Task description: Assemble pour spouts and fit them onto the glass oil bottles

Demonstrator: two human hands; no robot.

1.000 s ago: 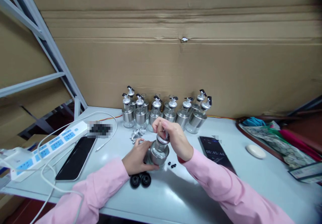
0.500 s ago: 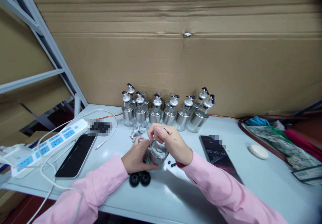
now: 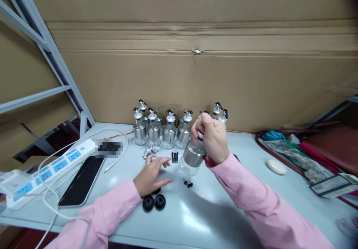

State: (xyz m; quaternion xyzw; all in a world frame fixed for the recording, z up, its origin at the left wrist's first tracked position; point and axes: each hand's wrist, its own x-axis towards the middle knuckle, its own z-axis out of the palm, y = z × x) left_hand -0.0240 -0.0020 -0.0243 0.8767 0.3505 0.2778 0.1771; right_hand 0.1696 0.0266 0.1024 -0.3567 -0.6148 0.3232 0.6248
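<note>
My right hand (image 3: 214,139) is closed around the top of a glass bottle with a metal sleeve (image 3: 193,155), lifted and tilted over the table; the fist hides most of its pourer top. My left hand (image 3: 152,176) is open, its fingers spread and holding nothing. Black round caps (image 3: 148,203) lie just below it, partly covered by the hand. Silver spout pieces (image 3: 150,151) are heaped beyond its fingertips. Beside that heap, black flip levers (image 3: 175,157) lie side by side. A few tiny black plugs (image 3: 188,184) rest under the raised bottle.
Along the cardboard wall stand several similar bottles (image 3: 169,132) with pourer tops. To the left are a power strip (image 3: 60,167), white cables and a dark phone (image 3: 82,182). A white oval object (image 3: 276,166) and a bag (image 3: 288,150) are on the right. Metal shelving (image 3: 47,59) rises at left.
The bottle has gone up and to the right in my right hand. My left hand has let go of it and opened. The flip levers have come into view.
</note>
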